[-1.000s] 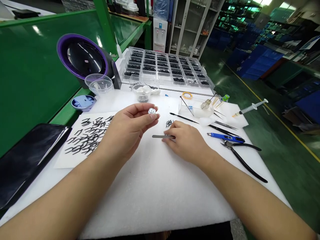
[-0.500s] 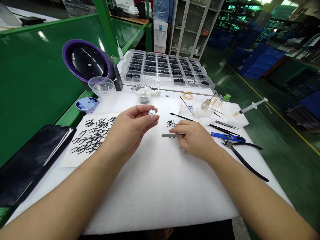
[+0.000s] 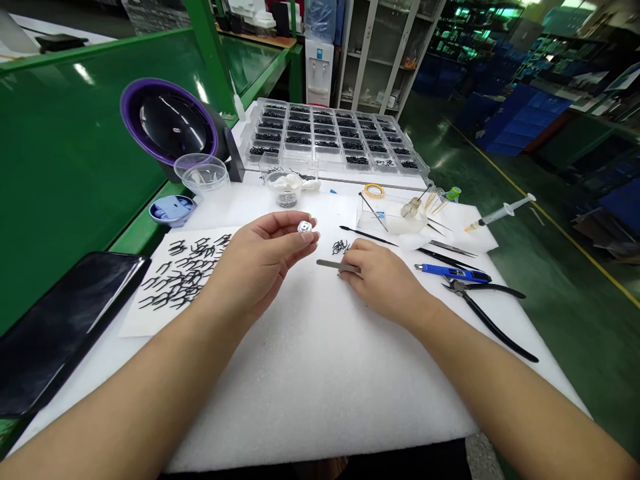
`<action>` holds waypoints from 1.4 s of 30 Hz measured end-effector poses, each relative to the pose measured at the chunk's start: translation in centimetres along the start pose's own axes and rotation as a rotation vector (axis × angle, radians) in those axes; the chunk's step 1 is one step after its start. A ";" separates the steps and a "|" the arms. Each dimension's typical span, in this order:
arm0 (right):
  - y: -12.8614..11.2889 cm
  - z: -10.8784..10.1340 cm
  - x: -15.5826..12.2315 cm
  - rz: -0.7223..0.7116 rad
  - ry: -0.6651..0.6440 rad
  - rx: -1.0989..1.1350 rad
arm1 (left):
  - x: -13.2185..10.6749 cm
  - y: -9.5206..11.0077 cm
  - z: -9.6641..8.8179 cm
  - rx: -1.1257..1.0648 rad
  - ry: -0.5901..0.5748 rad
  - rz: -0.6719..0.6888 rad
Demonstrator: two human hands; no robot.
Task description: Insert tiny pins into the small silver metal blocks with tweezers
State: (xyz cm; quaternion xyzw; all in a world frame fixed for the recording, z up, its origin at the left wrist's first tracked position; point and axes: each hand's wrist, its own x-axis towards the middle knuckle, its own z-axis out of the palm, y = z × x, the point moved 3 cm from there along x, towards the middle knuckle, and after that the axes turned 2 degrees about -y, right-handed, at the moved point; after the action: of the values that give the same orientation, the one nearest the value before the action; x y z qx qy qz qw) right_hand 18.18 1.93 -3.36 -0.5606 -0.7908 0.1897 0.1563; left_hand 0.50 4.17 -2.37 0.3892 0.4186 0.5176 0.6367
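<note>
My left hand [image 3: 257, 263] is closed, pinching a small silvery-white part [image 3: 305, 227] with dark marks between thumb and fingertips, above the table. My right hand [image 3: 377, 277] is wrapped round a pair of metal tweezers [image 3: 330, 265], low over the white surface. Their flat blunt end points left out of the fist, and the rest is hidden by the fingers. Just beyond my right knuckles lies a small heap of thin black bent pieces [image 3: 341, 247]. On a white sheet [image 3: 135, 320], left of my left hand, several black U-shaped pieces [image 3: 183, 277] are spread in rows.
A clear compartment tray [image 3: 333, 157] of small black parts stands at the back. Clear cups [image 3: 283, 193] and a purple-rimmed black device [image 3: 173, 130] are at left rear. On the right lie cutting pliers [image 3: 457, 287], a blue pen-like tool [image 3: 453, 272] and a syringe [image 3: 507, 211].
My right hand has shifted slightly left with the tweezers, whose blunt end now tilts a little upward. My left hand holds the small part in nearly the same place.
</note>
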 end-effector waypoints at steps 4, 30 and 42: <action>0.0 -1.4 -1.3 -0.014 0.077 0.097 | -0.2 -0.3 0.1 0.040 -0.066 -0.049; -1.0 -3.3 -3.0 -0.010 0.270 0.399 | -1.3 -0.8 1.0 0.437 -0.313 -0.115; -1.3 -3.3 -3.4 0.110 0.285 0.340 | -1.9 -0.8 1.3 0.619 -0.290 -0.062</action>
State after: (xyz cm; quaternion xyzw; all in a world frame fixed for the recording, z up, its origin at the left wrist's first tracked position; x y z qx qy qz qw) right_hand 19.71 -1.23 0.06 -0.5897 -0.6857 0.2473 0.3478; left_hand 1.72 2.05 -2.41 0.6205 0.4725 0.2857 0.5569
